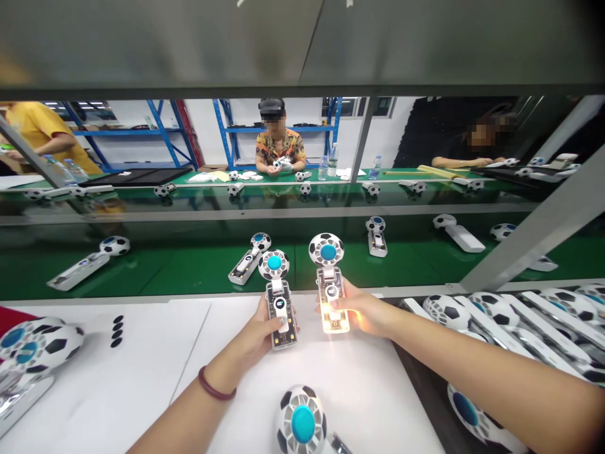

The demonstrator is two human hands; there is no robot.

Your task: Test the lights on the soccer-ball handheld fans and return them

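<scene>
My left hand [259, 331] is closed around the clear handle of a football-patterned handheld fan [280, 302], its thumb on the white button strip. A small round display on that handle is lit. In my right hand [362, 309] is a second football-patterned fan [326, 251], held upright beside the first. Bright warm light glows from the lower part of its handle, and my thumb rests on its front. Below both hands, another fan [302, 421] lies on the white work surface [227, 403], partly cut off by the frame's bottom edge.
A green conveyor belt [189, 265] carrying several fans runs across in front. Several more fans fill a tray [425, 384] at right. Fans [42, 343] and black dots [117, 331] lie at left. A slanted metal post [534, 233] stands at right. Co-workers [281, 142] sit beyond the belt.
</scene>
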